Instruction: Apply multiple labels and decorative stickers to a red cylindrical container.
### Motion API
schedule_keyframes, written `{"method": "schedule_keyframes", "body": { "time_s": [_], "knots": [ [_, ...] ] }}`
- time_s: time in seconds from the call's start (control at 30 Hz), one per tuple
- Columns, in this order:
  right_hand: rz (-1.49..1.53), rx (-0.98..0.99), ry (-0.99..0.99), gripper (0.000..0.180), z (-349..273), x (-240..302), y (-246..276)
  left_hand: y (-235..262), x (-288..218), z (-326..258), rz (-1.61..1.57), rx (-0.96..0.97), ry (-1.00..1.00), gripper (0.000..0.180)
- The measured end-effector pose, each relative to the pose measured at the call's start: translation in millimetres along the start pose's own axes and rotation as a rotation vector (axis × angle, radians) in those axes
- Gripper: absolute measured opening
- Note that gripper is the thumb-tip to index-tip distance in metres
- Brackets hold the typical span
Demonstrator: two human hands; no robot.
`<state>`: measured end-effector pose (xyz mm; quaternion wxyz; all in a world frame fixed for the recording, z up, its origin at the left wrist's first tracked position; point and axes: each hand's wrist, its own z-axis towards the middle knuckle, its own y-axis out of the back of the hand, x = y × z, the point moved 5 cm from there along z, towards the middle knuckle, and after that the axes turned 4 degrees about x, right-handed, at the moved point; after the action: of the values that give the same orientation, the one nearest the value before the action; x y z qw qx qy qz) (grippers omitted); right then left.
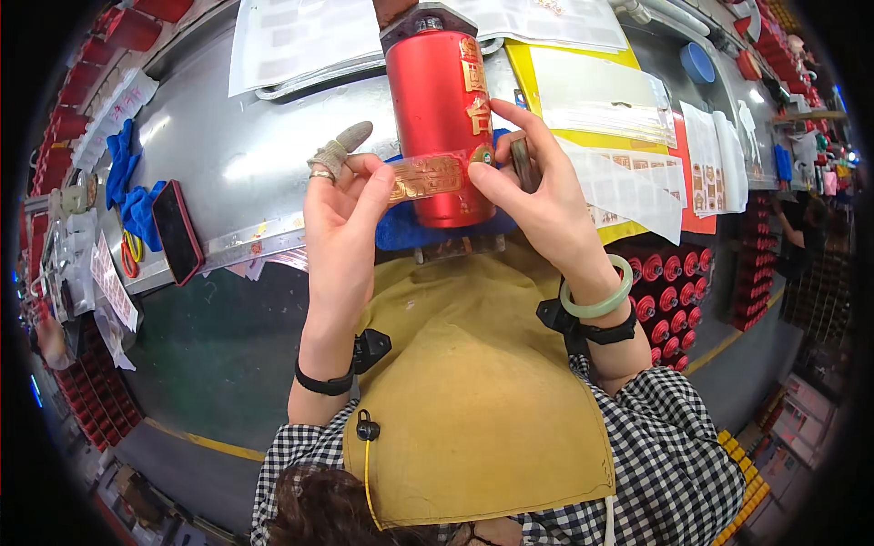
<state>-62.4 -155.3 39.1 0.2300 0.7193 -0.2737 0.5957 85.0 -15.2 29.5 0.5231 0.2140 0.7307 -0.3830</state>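
Note:
A shiny red bottle (428, 109) lies lengthwise before me, its far end in a dark metal holder (428, 20). Raised gold characters (474, 86) run along its right side. Across its near part stretches a clear strip with a gold decal (426, 179). My left hand (341, 196) pinches the strip's left end between thumb and fingers; a grey cover (353, 136) sits on its index finger. With its thumb, my right hand (537, 182) presses the strip's right end near the bottle. A dark, flat piece (522, 165) is tucked among the right hand's fingers.
Beneath the bottle is a blue cloth (398, 227). Left on the metal table (218, 146) lie a phone (177, 232), scissors (129, 250) and blue cloths (137, 218). Decal sheets (628, 177) lie to the right, above a rack of red bottles (669, 300).

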Motion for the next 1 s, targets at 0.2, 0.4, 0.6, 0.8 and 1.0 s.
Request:
{"method": "schedule_keyframes", "body": {
  "time_s": [0.2, 0.4, 0.6, 0.8, 1.0],
  "knots": [
    [-0.011, 0.022, -0.031, 0.069, 3, 4, -1, 2, 6, 3, -0.159, 0.015, 0.088, 0.046],
    [-0.008, 0.036, -0.052, 0.073, 5, 5, -1, 4, 12, 6, -0.106, 0.026, 0.056, 0.054],
    [-0.023, 0.033, -0.058, 0.073, 6, 3, -1, 4, 13, 5, -0.113, 0.039, 0.048, 0.057],
    [-0.003, 0.038, -0.064, 0.073, 8, 3, 0, 1, 10, 3, -0.113, 0.035, 0.039, 0.058],
    [0.002, 0.03, -0.066, 0.074, 8, 2, 1, -1, 6, 1, -0.105, 0.046, 0.007, 0.058]
  ]
}}
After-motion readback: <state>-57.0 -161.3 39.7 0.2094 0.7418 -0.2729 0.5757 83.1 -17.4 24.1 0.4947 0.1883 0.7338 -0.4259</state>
